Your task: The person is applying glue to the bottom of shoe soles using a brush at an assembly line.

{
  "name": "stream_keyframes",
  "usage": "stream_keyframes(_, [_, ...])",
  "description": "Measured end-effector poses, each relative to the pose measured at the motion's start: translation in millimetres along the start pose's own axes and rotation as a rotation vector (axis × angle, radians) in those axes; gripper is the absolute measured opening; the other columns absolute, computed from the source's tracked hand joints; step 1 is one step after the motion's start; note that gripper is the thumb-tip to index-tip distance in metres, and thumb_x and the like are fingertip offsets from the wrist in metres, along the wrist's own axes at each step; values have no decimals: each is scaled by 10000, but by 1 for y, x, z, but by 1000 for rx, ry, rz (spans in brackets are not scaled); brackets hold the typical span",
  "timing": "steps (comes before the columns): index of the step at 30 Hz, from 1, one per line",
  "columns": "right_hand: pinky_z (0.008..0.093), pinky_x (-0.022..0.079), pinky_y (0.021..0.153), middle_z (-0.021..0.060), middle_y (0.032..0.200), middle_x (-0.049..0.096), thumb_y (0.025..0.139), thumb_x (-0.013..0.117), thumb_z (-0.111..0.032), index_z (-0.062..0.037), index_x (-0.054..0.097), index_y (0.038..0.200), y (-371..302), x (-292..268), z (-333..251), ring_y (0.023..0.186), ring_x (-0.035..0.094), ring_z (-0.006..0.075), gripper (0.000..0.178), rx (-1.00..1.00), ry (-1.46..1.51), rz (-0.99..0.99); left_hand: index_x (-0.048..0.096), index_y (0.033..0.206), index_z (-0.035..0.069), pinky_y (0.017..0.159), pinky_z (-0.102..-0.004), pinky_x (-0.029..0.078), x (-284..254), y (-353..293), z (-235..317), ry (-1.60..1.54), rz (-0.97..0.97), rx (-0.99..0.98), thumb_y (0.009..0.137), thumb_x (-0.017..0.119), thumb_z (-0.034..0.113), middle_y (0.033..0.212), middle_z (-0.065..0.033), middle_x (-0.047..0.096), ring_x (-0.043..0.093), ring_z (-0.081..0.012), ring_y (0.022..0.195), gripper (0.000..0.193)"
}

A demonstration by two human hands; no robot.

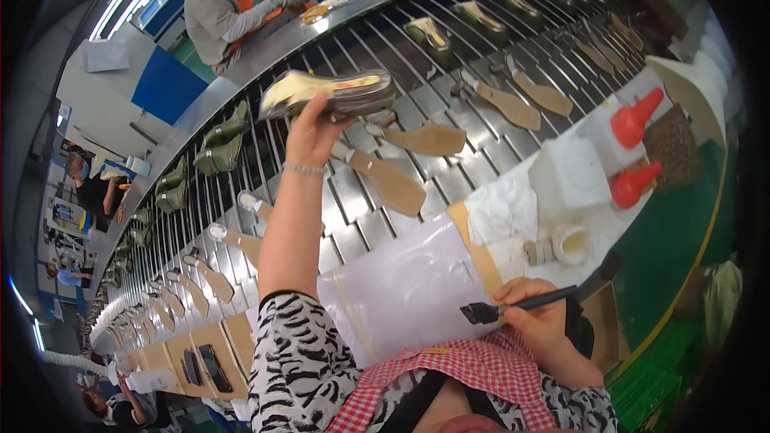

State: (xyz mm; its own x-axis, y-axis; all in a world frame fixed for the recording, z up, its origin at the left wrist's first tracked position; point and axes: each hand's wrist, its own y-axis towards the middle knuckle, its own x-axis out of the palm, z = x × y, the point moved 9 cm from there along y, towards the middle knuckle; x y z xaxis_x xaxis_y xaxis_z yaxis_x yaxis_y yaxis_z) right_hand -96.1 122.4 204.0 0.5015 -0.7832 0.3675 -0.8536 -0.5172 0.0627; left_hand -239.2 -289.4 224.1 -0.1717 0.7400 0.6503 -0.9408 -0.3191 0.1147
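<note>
My left hand [311,135] is raised over the slatted metal conveyor [377,228]. It grips a shoe upper on its last [353,95], sole side up, showing a pale yellow underside with an orange-red patch. Low on the right, my right hand [539,322] is closed round a dark-handled brush [553,297]. The brush's black bristles point left, over a clear plastic sheet [401,289] on the worktop. Tan shoe soles [391,182] lie on the conveyor just beyond that sheet.
Green shoe uppers [218,152] and more soles line the conveyor. Right of me are a white cloth [504,210], a small cup [573,245], a white container [573,172] and red-topped bottles [634,185]. Across the conveyor stands a gloved co-worker [233,12]. Phones [213,367] lie lower left.
</note>
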Motion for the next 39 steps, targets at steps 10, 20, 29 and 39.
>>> stream_keyframes(10, [333,437,835,162,921,609,723,709,-58,-6,583,873,55,-48,27,908,577,230,203,159,-47,190,480,1184,65,824,-474,469,-91,190,-105,394,143,-112,783,650,12,1100,-71,569,546,-239,1024,438])
stream_keyframes(20, [335,432,822,145,904,605,746,719,-112,-18,551,905,49,-27,24,895,567,229,249,77,-92,182,568,1187,19,882,-290,459,-22,54,41,1253,-84,295,815,671,111,1136,-74,622,586,-184,1056,397])
stream_keyframes(29, [309,451,830,169,961,593,745,692,-46,-11,547,923,51,5,24,910,570,211,232,45,-85,134,312,1360,-48,849,-350,493,-158,-39,94,2089,281,-455,703,739,452,1108,-222,613,626,-303,997,930])
stream_keyframes(39, [333,438,855,167,967,599,756,700,-59,-13,549,934,32,11,9,920,571,221,238,0,-101,174,470,1140,16,531,-309,500,-278,-44,18,622,821,-331,701,799,135,864,-88,633,630,-197,725,562])
